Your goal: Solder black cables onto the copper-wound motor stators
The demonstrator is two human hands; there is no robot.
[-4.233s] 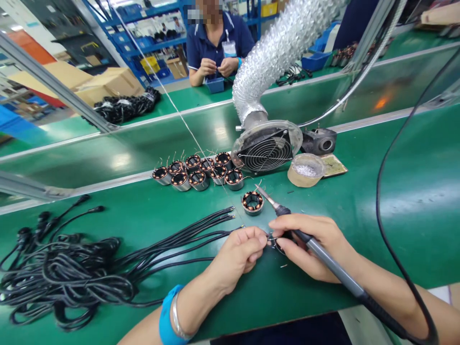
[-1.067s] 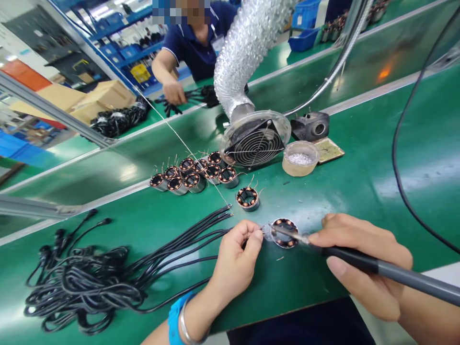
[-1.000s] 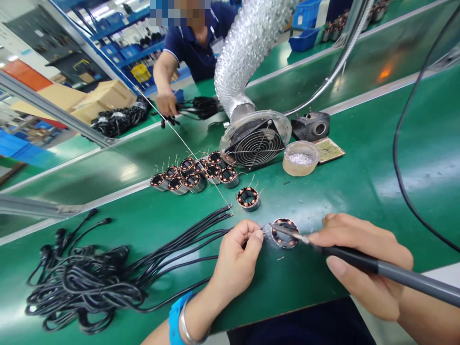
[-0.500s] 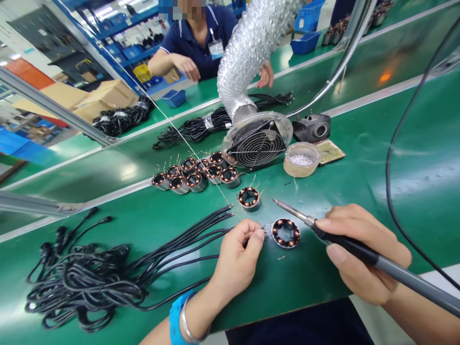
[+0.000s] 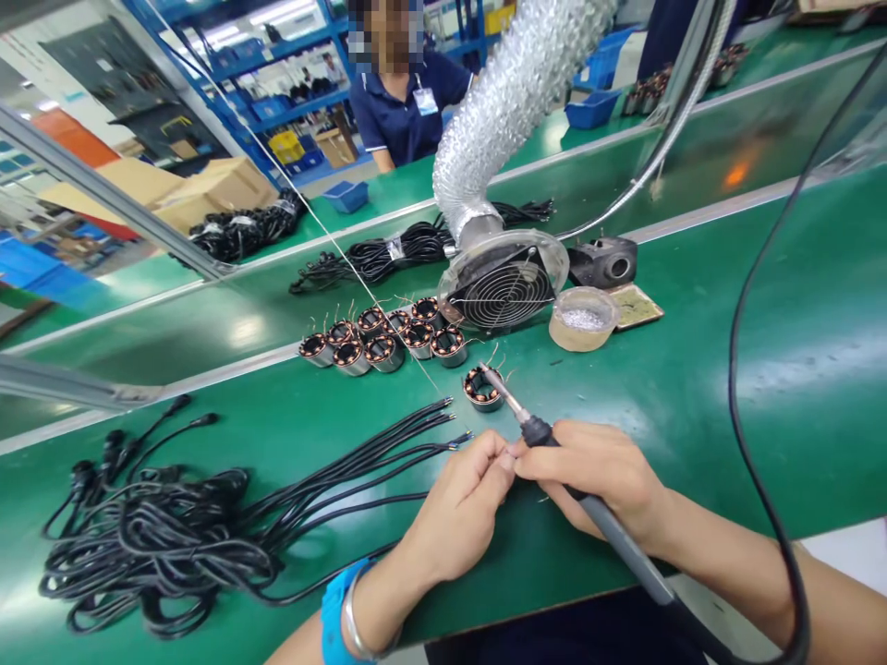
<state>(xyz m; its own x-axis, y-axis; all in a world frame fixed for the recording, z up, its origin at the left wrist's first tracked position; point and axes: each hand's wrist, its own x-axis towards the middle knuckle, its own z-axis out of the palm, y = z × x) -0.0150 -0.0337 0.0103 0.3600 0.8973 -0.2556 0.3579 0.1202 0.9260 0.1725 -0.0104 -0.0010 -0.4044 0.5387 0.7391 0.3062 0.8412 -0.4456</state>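
My left hand (image 5: pixel 466 503) is pinched closed at the fingertips; half a second ago thin wires showed there, but now the fingers cover them. In my right hand (image 5: pixel 610 471) is a soldering iron (image 5: pixel 627 551), its metal tip pointing up and left. That tip overlaps a copper-wound motor stator (image 5: pixel 483 403) in the view; whether they touch I cannot tell. My hands meet at the fingertips. The stator that lay between them is hidden behind my right hand. Black cables (image 5: pixel 360 457) with stripped ends lie left of my left hand, one running under my wrist.
Several stators (image 5: pixel 383 356) stand in a group before a round fume-extractor fan (image 5: pixel 509 291) on a silver duct (image 5: pixel 485 139). A round tub (image 5: pixel 586 334) and an iron holder (image 5: pixel 604 262) are to its right. The iron's cord (image 5: pixel 738 369) hangs at right. A person (image 5: pixel 408 111) is across the bench.
My right hand has moved left with the soldering iron, up against my left fingertips, covering the near stator. Across the bench, the person's hands have gone out of sight.
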